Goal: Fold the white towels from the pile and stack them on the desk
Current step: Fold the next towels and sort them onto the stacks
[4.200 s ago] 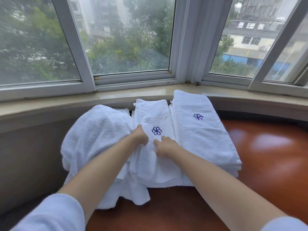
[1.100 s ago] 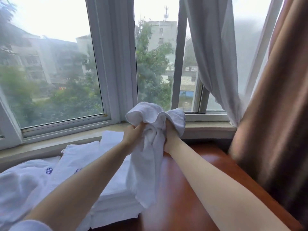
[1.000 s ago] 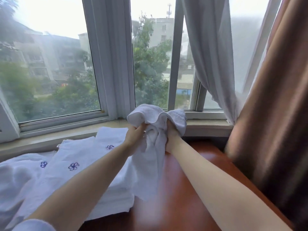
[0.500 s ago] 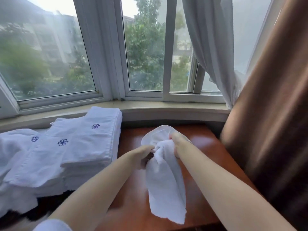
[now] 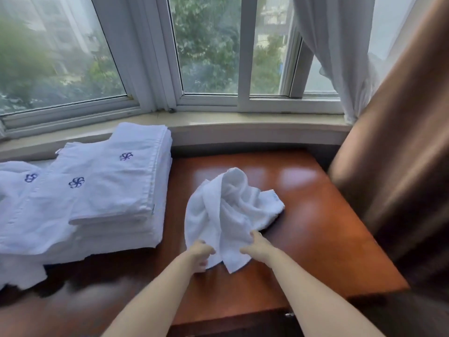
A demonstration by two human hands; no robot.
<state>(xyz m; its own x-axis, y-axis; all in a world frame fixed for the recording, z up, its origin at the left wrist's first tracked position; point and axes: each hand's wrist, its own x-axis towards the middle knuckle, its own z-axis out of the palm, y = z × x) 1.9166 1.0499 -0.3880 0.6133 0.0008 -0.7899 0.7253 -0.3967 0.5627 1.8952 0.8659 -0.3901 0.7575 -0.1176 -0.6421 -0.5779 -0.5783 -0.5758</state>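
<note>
White terry towel [image 5: 230, 212] lay crumpled on the glossy wooden desk [image 5: 315, 227] at frame centre, left hand [image 5: 200, 255] and right hand [image 5: 256, 246] both pinching its near edge.

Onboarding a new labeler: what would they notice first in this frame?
First, the crumpled white towel bunched mid-desk on the glossy red-brown desk, with the left hand and right hand gripping its near edge. Next, the stack of folded towels with blue embroidered emblems at the left, under the windowsill. A brown curtain fills the right side.
</note>
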